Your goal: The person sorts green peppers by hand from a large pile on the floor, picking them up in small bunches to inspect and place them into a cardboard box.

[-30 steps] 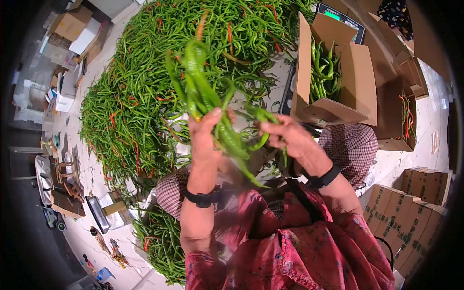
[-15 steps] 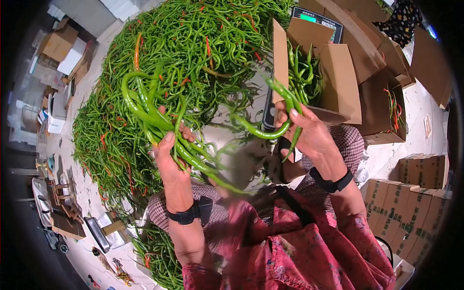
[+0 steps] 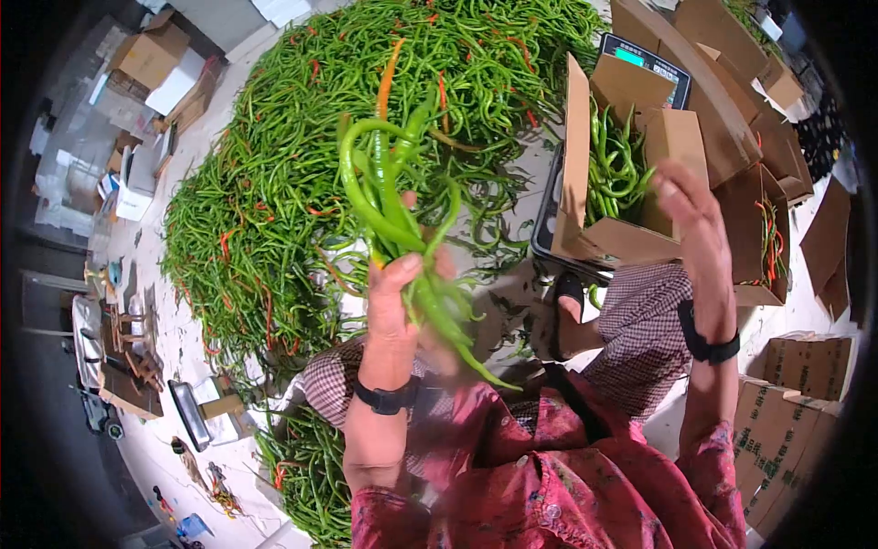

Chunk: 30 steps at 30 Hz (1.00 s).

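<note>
Open carton: green peppers inside | Second carton: red and green peppers | Pepper bunch: long, glossy, curved, one partly orange; in left hand, fingers clasping it | Right hand: at first carton's right edge, grip indeterminable

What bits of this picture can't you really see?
In the head view:
Right hand: blur hides whether it touches anything.
Held peppers: the left hand covers part of their middles.
Cardboard box: the peppers inside hide its floor.
Scale screen: digits too small to read.
Pepper pile: the picture's top edge cuts it off.
</note>
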Each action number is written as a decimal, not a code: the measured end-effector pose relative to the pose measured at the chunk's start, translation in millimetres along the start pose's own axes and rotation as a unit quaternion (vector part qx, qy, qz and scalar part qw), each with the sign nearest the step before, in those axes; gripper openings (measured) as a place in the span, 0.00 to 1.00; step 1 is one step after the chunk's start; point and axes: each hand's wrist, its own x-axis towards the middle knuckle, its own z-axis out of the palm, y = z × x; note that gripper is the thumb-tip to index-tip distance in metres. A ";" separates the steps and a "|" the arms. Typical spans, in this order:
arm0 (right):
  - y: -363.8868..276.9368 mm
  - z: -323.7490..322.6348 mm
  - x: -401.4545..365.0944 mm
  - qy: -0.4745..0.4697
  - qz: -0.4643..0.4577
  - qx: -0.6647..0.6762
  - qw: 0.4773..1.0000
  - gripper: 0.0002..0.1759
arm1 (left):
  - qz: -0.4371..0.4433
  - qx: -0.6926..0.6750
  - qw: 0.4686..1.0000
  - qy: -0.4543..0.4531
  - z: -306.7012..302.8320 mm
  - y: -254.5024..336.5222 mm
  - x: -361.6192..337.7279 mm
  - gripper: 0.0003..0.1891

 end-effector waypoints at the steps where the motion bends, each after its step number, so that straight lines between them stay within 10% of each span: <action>1: -8.5 9.4 -11.5 -0.083 0.011 -0.011 0.996 0.18 | -0.014 -0.015 1.000 -0.012 -0.2 -0.9 0.5 0.43; 7: -4.8 80.0 -57.4 -0.311 0.096 0.121 0.938 0.16 | -0.042 0.038 0.998 -0.020 20.8 -3.4 -7.2 0.43; 21: 38.0 75.8 -39.0 -0.214 0.202 0.251 0.922 0.14 | -0.065 0.147 0.987 -0.012 5.2 -24.0 -5.5 0.23; 23: 58.6 76.5 -46.9 -0.224 0.046 -0.002 0.974 0.18 | -0.037 0.192 0.981 0.008 18.2 -25.7 -7.6 0.22; 30: 11.9 100.1 -55.9 -0.238 0.057 0.200 0.949 0.20 | 0.021 0.354 0.935 -0.026 32.1 -38.9 -8.4 0.25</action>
